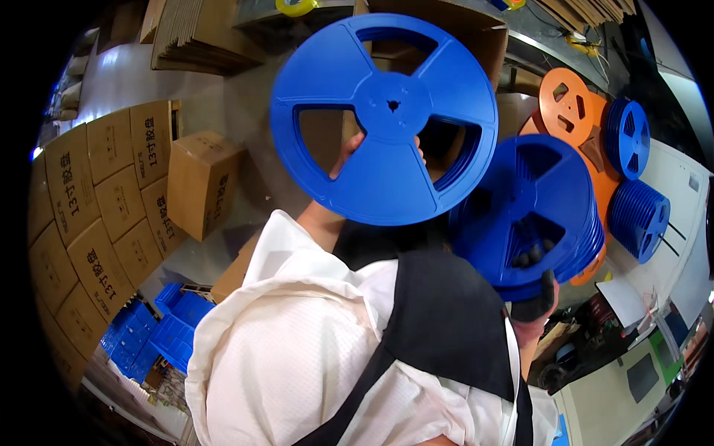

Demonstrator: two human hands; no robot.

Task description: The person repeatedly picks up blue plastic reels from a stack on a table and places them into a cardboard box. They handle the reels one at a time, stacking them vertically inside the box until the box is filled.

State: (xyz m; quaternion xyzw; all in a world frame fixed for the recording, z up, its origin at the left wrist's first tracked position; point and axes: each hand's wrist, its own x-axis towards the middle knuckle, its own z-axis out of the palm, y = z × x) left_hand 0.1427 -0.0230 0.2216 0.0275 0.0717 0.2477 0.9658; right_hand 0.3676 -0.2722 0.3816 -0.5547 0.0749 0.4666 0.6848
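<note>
A large blue plastic reel [394,182] with three wide cutouts is held up face-on in front of me; further rims show through its cutouts. My left hand [347,154] is behind it, closed around the part between two cutouts, with fingers showing through both openings. Lower right is a tilted stack of similar blue reels [554,186]. My right hand [537,286], in a dark glove, grips this stack's lower rim, its fingers reaching through a cutout.
Behind the held reel stands an open cardboard box [483,41]. Orange reels [567,100] and smaller blue reels [638,215] sit at right. Stacked cartons [100,201], a single carton [201,182], flat cardboard [197,37] and blue crates [175,327] are at left.
</note>
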